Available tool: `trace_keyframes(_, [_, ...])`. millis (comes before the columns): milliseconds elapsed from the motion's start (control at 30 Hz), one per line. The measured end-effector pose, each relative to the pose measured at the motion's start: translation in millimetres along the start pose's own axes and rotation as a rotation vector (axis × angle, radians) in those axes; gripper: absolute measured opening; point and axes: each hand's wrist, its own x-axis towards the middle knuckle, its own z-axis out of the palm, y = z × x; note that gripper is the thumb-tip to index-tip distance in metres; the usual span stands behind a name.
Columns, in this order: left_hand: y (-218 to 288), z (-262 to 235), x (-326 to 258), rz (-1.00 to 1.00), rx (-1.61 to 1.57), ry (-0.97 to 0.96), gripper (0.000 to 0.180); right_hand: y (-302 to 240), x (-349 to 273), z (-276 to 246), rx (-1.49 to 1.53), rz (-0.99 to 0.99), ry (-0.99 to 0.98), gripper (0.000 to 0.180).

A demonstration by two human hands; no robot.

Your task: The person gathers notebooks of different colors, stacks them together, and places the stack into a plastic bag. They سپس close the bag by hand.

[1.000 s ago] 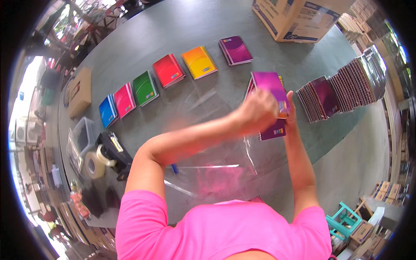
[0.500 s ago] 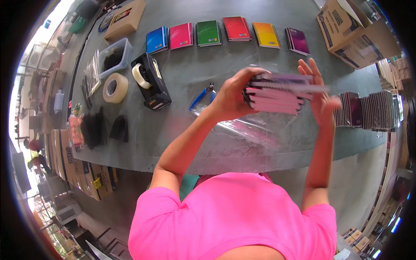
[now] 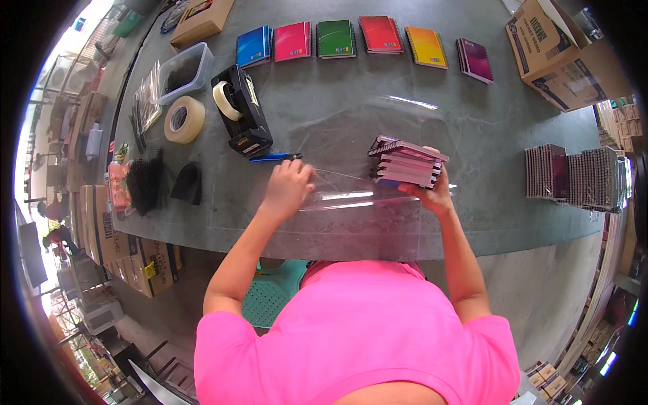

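My right hand (image 3: 433,192) grips a stack of small spiral notebooks (image 3: 408,167) from its right and near side. Their pale page edges face me, and the top one lies askew. Under and around the stack spreads a clear plastic film (image 3: 344,197), shiny with reflections. To the left, my left hand (image 3: 289,189) is closed, its fingertips pinching what looks like the film's edge. Just beyond that hand lie blue-handled pliers (image 3: 271,157), partly beside the black tape dispenser (image 3: 244,115).
Six small piles of coloured notebooks (image 3: 337,39) line the far side. An open cardboard box (image 3: 560,61) stands far right, above stacks of spiral notebooks (image 3: 570,172). At left are a tape roll (image 3: 184,119), a clear plastic tub (image 3: 182,73) and black mesh pieces (image 3: 145,185).
The notebook stack has come down onto the film, now in my right hand alone. My left hand has let go of it and moved left and nearer, to the film.
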Motion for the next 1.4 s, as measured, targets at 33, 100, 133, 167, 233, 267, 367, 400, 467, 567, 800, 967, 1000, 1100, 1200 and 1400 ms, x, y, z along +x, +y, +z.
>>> trace_keyframes(33, [1.2,-4.0,-0.5,-0.007,-0.055,0.009,0.049,0.0,-0.9,-0.1,0.072,0.055,0.004,0.077])
trace_keyframes(100, [21.7,-16.0,11.2,0.045,-0.3,0.116,0.067,-0.2,0.0,-1.5,0.03,0.093,0.016,0.078])
trace_keyframes(133, [43.6,-14.4,29.5,0.103,-0.489,0.212,0.079,0.8,0.2,-0.6,0.01,0.114,0.018,0.079])
trace_keyframes(167, [61.8,-4.5,48.8,0.07,-0.701,0.163,0.086,1.4,2.2,3.8,0.005,0.062,0.0,0.08])
trace_keyframes(233, [76.1,4.1,69.8,0.061,-0.936,0.157,0.094,2.6,11.9,9.3,-0.02,-0.044,-0.017,0.083])
trace_keyframes(267, [78.3,3.5,74.9,0.074,-0.951,0.211,0.095,-4.1,17.7,5.3,0.002,-0.014,-0.004,0.092])
trace_keyframes(367, [85.8,13.8,70.5,0.066,-1.136,0.325,0.093,-37.1,34.6,23.7,0.157,-0.255,-0.008,0.099])
trace_keyframes(400, [93.5,29.8,72.2,0.067,-1.25,0.391,0.091,-25.6,36.4,21.3,0.081,-0.295,-0.019,0.11])
trace_keyframes(467, [101.9,41.7,77.8,0.021,-1.181,0.405,0.094,-10.5,32.3,20.8,-0.096,-0.102,0.045,0.117])
trace_keyframes(567, [100.8,32.8,81.3,-0.066,-1.079,0.319,0.097,-7.8,27.1,13.9,-0.136,-0.094,0.079,0.124])
trace_keyframes(800, [99.3,51.7,75.3,0.16,-0.913,0.513,0.129,1.6,28.8,4.4,-0.027,-0.187,-0.042,0.12])
trace_keyframes(967, [106.6,71.1,81.4,-0.019,-0.874,0.546,0.103,12.4,28.5,14.7,-0.146,-0.239,0.077,0.092])
trace_keyframes(1000, [103.6,73.1,81.1,0.0,-0.868,0.526,0.098,8.4,27.6,17.4,-0.176,-0.308,0.076,0.09])
trace_keyframes(1100, [91.3,74.2,77.4,0.068,-0.86,0.453,0.086,19.9,27.2,6.5,-0.33,-0.373,0.047,0.088])
trace_keyframes(1200, [96.0,71.8,75.9,0.109,-0.966,0.456,0.08,33.6,20.3,1.6,-0.415,-0.329,0.069,0.091])
trace_keyframes(1400, [91.4,81.0,76.6,0.053,-0.85,0.41,0.078,49.3,13.1,7.5,-0.422,-0.363,0.135,0.096])
